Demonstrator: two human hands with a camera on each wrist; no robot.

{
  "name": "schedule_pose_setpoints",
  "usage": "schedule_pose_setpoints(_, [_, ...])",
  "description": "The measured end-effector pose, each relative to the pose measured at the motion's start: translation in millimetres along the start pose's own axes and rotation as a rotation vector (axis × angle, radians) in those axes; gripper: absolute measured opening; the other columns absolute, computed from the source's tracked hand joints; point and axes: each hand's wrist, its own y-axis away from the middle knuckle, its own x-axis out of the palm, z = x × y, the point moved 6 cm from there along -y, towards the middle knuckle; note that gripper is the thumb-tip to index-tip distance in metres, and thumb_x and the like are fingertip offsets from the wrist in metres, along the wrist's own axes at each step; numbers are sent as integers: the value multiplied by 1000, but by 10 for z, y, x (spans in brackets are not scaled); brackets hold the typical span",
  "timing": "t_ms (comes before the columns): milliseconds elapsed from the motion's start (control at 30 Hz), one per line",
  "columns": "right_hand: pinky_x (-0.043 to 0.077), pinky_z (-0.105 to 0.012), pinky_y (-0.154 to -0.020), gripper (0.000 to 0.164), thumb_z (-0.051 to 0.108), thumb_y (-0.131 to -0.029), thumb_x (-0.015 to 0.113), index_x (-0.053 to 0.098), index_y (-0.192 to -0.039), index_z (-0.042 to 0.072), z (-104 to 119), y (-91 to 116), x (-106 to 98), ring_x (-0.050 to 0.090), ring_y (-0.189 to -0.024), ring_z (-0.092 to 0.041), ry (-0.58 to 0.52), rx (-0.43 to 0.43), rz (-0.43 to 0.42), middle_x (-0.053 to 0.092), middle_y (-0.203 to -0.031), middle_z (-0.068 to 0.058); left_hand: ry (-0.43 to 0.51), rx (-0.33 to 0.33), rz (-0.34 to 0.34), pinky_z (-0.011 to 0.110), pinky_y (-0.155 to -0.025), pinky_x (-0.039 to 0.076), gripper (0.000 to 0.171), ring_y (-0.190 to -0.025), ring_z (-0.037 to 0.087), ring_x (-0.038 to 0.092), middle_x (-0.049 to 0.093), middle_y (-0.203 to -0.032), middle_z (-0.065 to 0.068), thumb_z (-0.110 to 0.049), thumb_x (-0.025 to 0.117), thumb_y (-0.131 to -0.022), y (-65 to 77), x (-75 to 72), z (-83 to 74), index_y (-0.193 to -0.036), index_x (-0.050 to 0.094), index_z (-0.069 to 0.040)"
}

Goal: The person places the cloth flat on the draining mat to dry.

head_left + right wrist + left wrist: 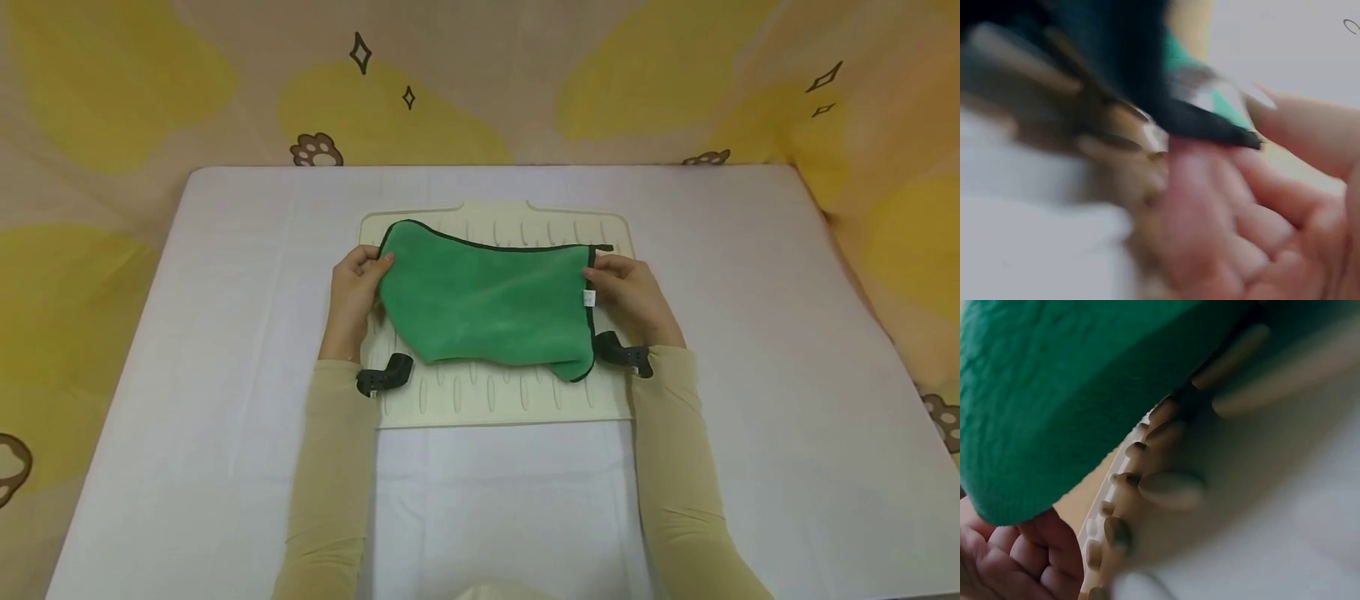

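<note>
A green cloth [487,304] with dark edging and a small white tag [589,298] is stretched between both hands, its lower edge sagging. My left hand [354,287] pinches its left edge, thumb on the front; in the left wrist view the fingers [1029,550] curl behind the cloth. The right edge, just above the tag, is pinched by my right hand [633,292]. In the right wrist view, curled fingers [1260,225] meet the dark edging [1210,128]. Beneath the cloth lies a cream ridged mat [525,408], partly covered from view.
The mat lies on a white-covered table [225,333]. A patterned yellow and beige curtain [525,50] rises behind the table and along its sides. Black wrist-camera mounts [386,375] sit on the inner side of each wrist.
</note>
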Motion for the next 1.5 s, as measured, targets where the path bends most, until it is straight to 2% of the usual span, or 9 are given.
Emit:
schedule_pose_setpoints(133, [52, -28, -64, 23, 17, -91, 64, 62, -92, -5, 23, 44, 14, 58, -67, -16, 258, 18, 159, 59, -79, -6, -3, 3, -21, 18, -55, 42, 9, -59, 5, 52, 59, -70, -6, -17, 63, -92, -7, -14, 2, -89, 58, -10])
schedule_pose_setpoints(233, [54, -30, -64, 24, 17, -92, 63, 63, -94, -7, 51, 65, 9, 62, -61, -19, 341, 9, 214, 62, -76, -9, -12, 8, -28, 18, -55, 42, 9, -58, 5, 53, 60, -70, -6, -17, 63, -92, -12, -23, 6, -89, 59, -9])
schedule_pose_setpoints(300, [54, -28, -63, 25, 16, -93, 62, 63, -95, -9, 62, 58, 0, 62, -61, -16, 330, 4, 201, 63, -74, -7, -24, 13, -32, 17, -54, 42, 9, -58, 5, 53, 60, -69, -7, -18, 63, -92, -16, -29, 8, -89, 59, -10])
schedule_pose_setpoints(567, [49, -21, -57, 12, 9, -91, 62, 63, -89, -3, 83, -22, -69, 57, -55, -10, 176, -46, -44, 61, -65, 3, 30, 5, -71, 19, -59, 43, 7, -61, 7, 54, 61, -71, -6, -16, 63, -92, -25, -47, 20, -88, 60, -10])
schedule_pose_setpoints(800, [50, -21, -56, 15, 9, -90, 63, 63, -94, -6, 147, -84, -127, 57, -55, -9, 175, -74, -124, 61, -63, 6, 44, -8, -81, 22, -66, 41, 10, -67, 8, 54, 62, -75, -7, -19, 61, -94, -56, 2, -4, -92, 60, -10])
schedule_pose_setpoints(967, [49, -19, -54, 15, 6, -90, 62, 61, -93, -9, 237, -230, -147, 56, -55, -7, 145, -105, -136, 61, -64, 8, -42, -18, -78, 21, -64, 42, 17, -67, 8, 53, 60, -76, -6, -20, 60, -94, -133, 24, -51, -97, 59, -3])
schedule_pose_setpoints(1167, [48, -17, -55, 22, 10, -91, 61, 62, -97, -10, 154, -308, -146, 54, -56, -4, 194, -37, -151, 58, -62, 8, -217, -93, -54, 22, -75, 42, 36, -82, 10, 51, 60, -97, 5, -27, 56, -96, -211, 68, -23, -113, 60, 4])
schedule_pose_setpoints(1333, [50, -20, -59, 33, 20, -93, 58, 61, -102, -12, 83, -153, -137, 58, -58, -7, 226, 22, -110, 60, -64, 4, -234, -135, 12, 28, -90, 43, 44, -106, 19, 52, 55, -125, 14, -30, 48, -99, -98, 45, -17, -129, 54, 2])
schedule_pose_setpoints(1500, [52, -22, -63, 42, 28, -94, 58, 62, -104, -13, 48, 97, -124, 60, -63, -9, 296, 75, -17, 63, -70, 1, -207, -108, 95, 32, -95, 45, 43, -115, 28, 54, 51, -131, 20, -20, 44, -101, -6, 0, -41, -136, 44, 6])
